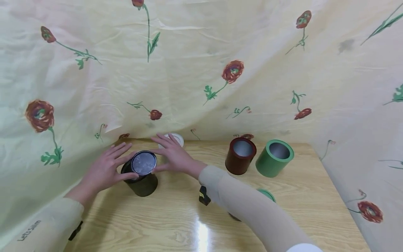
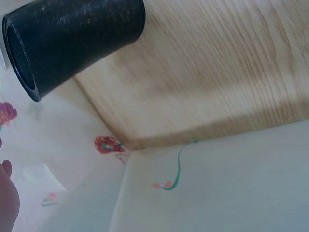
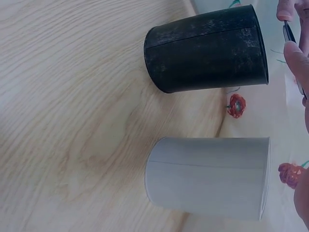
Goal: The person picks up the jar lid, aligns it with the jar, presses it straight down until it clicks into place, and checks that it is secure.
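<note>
left hand (image 1: 105,171) + right hand (image 1: 174,155) touch black can (image 1: 142,173) | lid (image 1: 143,162) seemingly on

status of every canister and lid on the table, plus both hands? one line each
black canister: upright, its lid on top
left hand: fingers straight, touching the black canister
right hand: fingers straight, at the lid's edge
white canister: upright, behind the right hand, closed
brown canister: upright, open, no lid
green canister: upright, open, no lid
green lid: flat on the table, partly hidden by the sleeve
</note>
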Tool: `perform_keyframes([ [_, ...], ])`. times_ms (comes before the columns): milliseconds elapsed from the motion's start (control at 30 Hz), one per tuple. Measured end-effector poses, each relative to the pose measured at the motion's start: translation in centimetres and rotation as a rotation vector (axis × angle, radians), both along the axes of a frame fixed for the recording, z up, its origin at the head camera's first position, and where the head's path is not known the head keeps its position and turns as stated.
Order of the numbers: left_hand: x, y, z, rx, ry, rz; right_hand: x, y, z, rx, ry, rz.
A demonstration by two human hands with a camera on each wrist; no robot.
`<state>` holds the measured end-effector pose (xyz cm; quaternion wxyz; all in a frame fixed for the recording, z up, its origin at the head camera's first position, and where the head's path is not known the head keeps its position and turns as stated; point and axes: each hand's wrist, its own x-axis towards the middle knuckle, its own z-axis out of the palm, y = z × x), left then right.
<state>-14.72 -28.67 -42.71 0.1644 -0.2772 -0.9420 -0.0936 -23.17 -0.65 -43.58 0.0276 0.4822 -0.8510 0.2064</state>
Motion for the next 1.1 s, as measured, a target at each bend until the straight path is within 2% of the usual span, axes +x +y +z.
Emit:
perform_keyframes([
  [200, 0.1, -0.7, -0.1, -0.01, -0.005, 0.016, -0.4, -1.0, 0.0, 0.029, -0.012, 0.015],
  [600, 0.7, -1.7, -0.2, -0.04, -0.062, 0.066, -0.3, -2.6, -0.5, 0.068, -0.061, 0.017],
  [1100, 0.7, -3.0, -1.4, -0.056, -0.095, 0.075, -0.2, -4.0, -1.5, 0.135, -0.035, -0.017],
])
